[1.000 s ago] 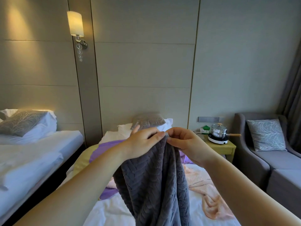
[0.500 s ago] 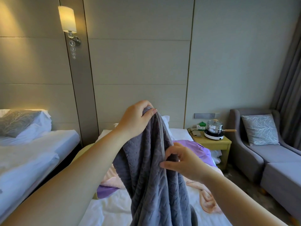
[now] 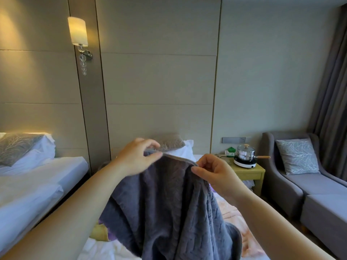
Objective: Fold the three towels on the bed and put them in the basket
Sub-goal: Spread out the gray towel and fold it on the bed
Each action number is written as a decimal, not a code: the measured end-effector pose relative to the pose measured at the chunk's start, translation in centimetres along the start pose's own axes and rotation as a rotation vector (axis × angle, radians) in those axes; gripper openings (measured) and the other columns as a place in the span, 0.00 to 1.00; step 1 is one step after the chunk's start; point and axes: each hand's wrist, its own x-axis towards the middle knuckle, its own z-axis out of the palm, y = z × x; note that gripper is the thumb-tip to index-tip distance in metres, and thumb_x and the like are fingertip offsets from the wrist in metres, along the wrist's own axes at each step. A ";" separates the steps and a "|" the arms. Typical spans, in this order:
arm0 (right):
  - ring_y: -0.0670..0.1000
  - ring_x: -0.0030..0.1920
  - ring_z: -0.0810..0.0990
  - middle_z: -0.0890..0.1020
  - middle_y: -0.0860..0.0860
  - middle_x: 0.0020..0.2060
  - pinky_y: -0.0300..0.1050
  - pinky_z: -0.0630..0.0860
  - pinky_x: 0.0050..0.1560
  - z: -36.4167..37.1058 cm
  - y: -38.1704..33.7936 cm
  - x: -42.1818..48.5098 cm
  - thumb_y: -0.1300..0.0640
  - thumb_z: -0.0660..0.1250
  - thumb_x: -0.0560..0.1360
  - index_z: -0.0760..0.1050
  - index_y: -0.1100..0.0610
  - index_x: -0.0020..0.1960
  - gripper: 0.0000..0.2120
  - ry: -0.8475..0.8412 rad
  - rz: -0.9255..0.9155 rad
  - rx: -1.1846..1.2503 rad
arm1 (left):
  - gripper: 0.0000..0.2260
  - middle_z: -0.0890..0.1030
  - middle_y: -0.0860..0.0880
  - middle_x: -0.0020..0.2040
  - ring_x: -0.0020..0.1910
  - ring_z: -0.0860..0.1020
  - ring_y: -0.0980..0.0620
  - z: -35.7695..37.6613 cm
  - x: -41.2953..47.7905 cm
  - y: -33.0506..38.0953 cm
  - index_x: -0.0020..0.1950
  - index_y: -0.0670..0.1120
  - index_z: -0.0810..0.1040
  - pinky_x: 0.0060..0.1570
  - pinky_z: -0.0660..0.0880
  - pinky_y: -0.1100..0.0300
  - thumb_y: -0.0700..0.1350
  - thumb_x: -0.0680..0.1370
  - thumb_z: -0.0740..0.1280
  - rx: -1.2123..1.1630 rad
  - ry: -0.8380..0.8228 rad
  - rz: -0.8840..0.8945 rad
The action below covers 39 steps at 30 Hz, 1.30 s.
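The grey towel hangs in front of you above the bed, its hemmed top edge stretched between your two hands. Your left hand pinches one end of that edge between thumb and fingertips, with the forearm reaching up from the lower left. Your right hand nips the hem's other end between thumb and forefinger, the remaining fingers curled in. A pink towel lies crumpled on the bed under your right forearm.

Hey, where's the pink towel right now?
The pink towel lies crumpled on the bed at the lower right of the head view, partly hidden behind the hanging grey towel.
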 end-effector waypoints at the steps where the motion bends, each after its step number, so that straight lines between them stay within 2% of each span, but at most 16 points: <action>1: 0.45 0.30 0.69 0.73 0.48 0.29 0.35 0.65 0.31 0.4 0.0 0.2 0.61 0.70 0.73 0.73 0.55 0.37 0.09 -0.039 -0.006 -0.014 | 0.18 0.73 0.57 0.62 0.62 0.71 0.58 0.8 -0.5 0.5 0.62 0.57 0.75 0.64 0.67 0.61 0.62 0.75 0.63 -0.049 -0.089 0.046; 3: 0.46 0.31 0.68 0.73 0.50 0.30 0.35 0.65 0.31 1.0 0.0 0.4 0.61 0.70 0.74 0.73 0.57 0.39 0.08 -0.096 -0.020 -0.009 | 0.25 0.72 0.62 0.64 0.62 0.69 0.68 2.5 -1.6 2.0 0.65 0.58 0.72 0.63 0.61 0.75 0.66 0.72 0.60 -0.252 -0.261 0.111; 4: 0.48 0.33 0.68 0.73 0.52 0.32 0.36 0.65 0.33 1.1 0.0 0.5 0.61 0.70 0.74 0.73 0.60 0.40 0.07 -0.107 -0.026 -0.010 | 0.24 0.74 0.62 0.63 0.62 0.70 0.70 3.5 -2.0 2.5 0.65 0.57 0.73 0.62 0.62 0.76 0.65 0.72 0.59 -0.360 -0.327 0.131; 6: 0.51 0.35 0.69 0.75 0.55 0.34 0.39 0.66 0.35 0.9 0.1 0.4 0.60 0.70 0.73 0.73 0.62 0.41 0.08 -0.112 -0.019 -0.018 | 0.20 0.80 0.53 0.59 0.60 0.75 0.59 5.1 -2.4 2.7 0.61 0.51 0.77 0.64 0.69 0.62 0.61 0.76 0.60 -0.490 -0.344 0.116; 8: 0.51 0.36 0.72 0.77 0.53 0.34 0.42 0.69 0.38 0.4 0.5 -0.1 0.59 0.72 0.73 0.75 0.58 0.41 0.06 -0.118 0.013 -0.035 | 0.15 0.81 0.47 0.54 0.57 0.77 0.50 6.0 -2.6 2.5 0.56 0.47 0.79 0.61 0.72 0.51 0.55 0.79 0.62 -0.521 -0.289 0.108; 11: 0.48 0.39 0.75 0.78 0.47 0.36 0.44 0.73 0.44 0.1 1.9 -1.4 0.60 0.73 0.70 0.77 0.51 0.40 0.07 -0.164 0.068 -0.087 | 0.07 0.81 0.56 0.45 0.48 0.78 0.60 6.6 -2.6 2.7 0.48 0.51 0.80 0.52 0.71 0.60 0.49 0.80 0.63 -0.516 -0.143 0.108; 14: 0.40 0.39 0.77 0.80 0.39 0.37 0.34 0.72 0.43 0.2 3.4 -3.0 0.55 0.74 0.69 0.77 0.45 0.41 0.07 -0.232 0.088 -0.260 | 0.06 0.81 0.59 0.41 0.43 0.76 0.66 6.0 -1.9 3.0 0.46 0.52 0.78 0.48 0.69 0.67 0.46 0.80 0.63 -0.547 0.010 0.096; 18: 0.39 0.43 0.76 0.78 0.38 0.43 0.30 0.70 0.45 0.3 4.6 -4.0 0.50 0.72 0.69 0.77 0.40 0.44 0.07 -0.276 0.092 -0.425 | 0.07 0.77 0.64 0.33 0.35 0.73 0.69 4.3 -0.9 3.4 0.44 0.51 0.77 0.40 0.66 0.75 0.44 0.80 0.63 -0.648 0.181 0.084; 20: 0.39 0.45 0.73 0.75 0.39 0.44 0.32 0.67 0.49 0.6 5.3 -3.9 0.56 0.70 0.73 0.78 0.41 0.46 0.09 -0.192 0.028 -0.588 | 0.08 0.76 0.66 0.30 0.32 0.72 0.69 3.5 -0.6 3.5 0.43 0.51 0.76 0.38 0.66 0.76 0.44 0.80 0.62 -0.660 0.235 0.095; 22: 0.45 0.48 0.71 0.72 0.44 0.48 0.37 0.66 0.51 0.6 5.5 -3.6 0.63 0.66 0.75 0.81 0.51 0.49 0.10 0.082 -0.026 -0.722 | 0.07 0.76 0.64 0.30 0.33 0.72 0.68 2.7 -0.2 3.1 0.43 0.50 0.76 0.39 0.66 0.75 0.44 0.80 0.62 -0.659 0.284 0.088; 24: 0.46 0.48 0.70 0.71 0.46 0.50 0.38 0.66 0.49 -0.1 5.2 -3.4 0.64 0.64 0.76 0.81 0.53 0.51 0.10 0.280 -0.050 -0.777 | 0.06 0.77 0.61 0.34 0.36 0.73 0.65 2.0 0.1 2.3 0.45 0.49 0.77 0.43 0.68 0.70 0.45 0.80 0.63 -0.666 0.328 0.062; 28: 0.44 0.48 0.74 0.75 0.42 0.50 0.26 0.63 0.44 -0.6 5.5 -4.3 0.58 0.63 0.77 0.79 0.43 0.50 0.11 -0.146 0.077 -0.923 | 0.05 0.76 0.57 0.38 0.39 0.73 0.62 2.3 0.3 0.9 0.49 0.45 0.77 0.45 0.69 0.68 0.44 0.80 0.62 -0.711 0.344 -0.001; 29: 0.44 0.48 0.74 0.74 0.40 0.49 0.26 0.62 0.44 -0.2 5.9 -4.7 0.58 0.63 0.76 0.79 0.44 0.50 0.11 -0.167 0.069 -0.933 | 0.06 0.76 0.57 0.38 0.38 0.73 0.62 2.6 0.3 0.8 0.49 0.45 0.77 0.44 0.68 0.68 0.44 0.80 0.62 -0.714 0.341 -0.014; 32: 0.40 0.48 0.71 0.71 0.38 0.48 0.30 0.62 0.49 1.4 6.9 -5.4 0.56 0.66 0.75 0.80 0.44 0.51 0.09 -0.188 0.037 -0.768 | 0.05 0.76 0.57 0.38 0.39 0.73 0.63 3.6 0.4 1.1 0.49 0.45 0.77 0.46 0.69 0.67 0.44 0.80 0.62 -0.758 0.330 -0.039; 34: 0.42 0.53 0.67 0.70 0.43 0.54 0.30 0.62 0.57 2.7 7.6 -5.5 0.55 0.66 0.76 0.77 0.45 0.58 0.12 -0.217 0.052 -0.644 | 0.05 0.76 0.57 0.38 0.38 0.73 0.64 4.0 0.4 1.4 0.48 0.46 0.78 0.45 0.69 0.69 0.44 0.80 0.62 -0.777 0.306 -0.024; 39: 0.38 0.61 0.69 0.74 0.43 0.58 0.39 0.64 0.65 4.6 6.0 -3.6 0.54 0.63 0.78 0.73 0.36 0.59 0.15 -0.031 -0.006 -0.232 | 0.06 0.77 0.60 0.39 0.41 0.74 0.65 4.5 -0.3 1.7 0.47 0.51 0.79 0.45 0.69 0.73 0.47 0.80 0.63 -0.738 0.146 0.049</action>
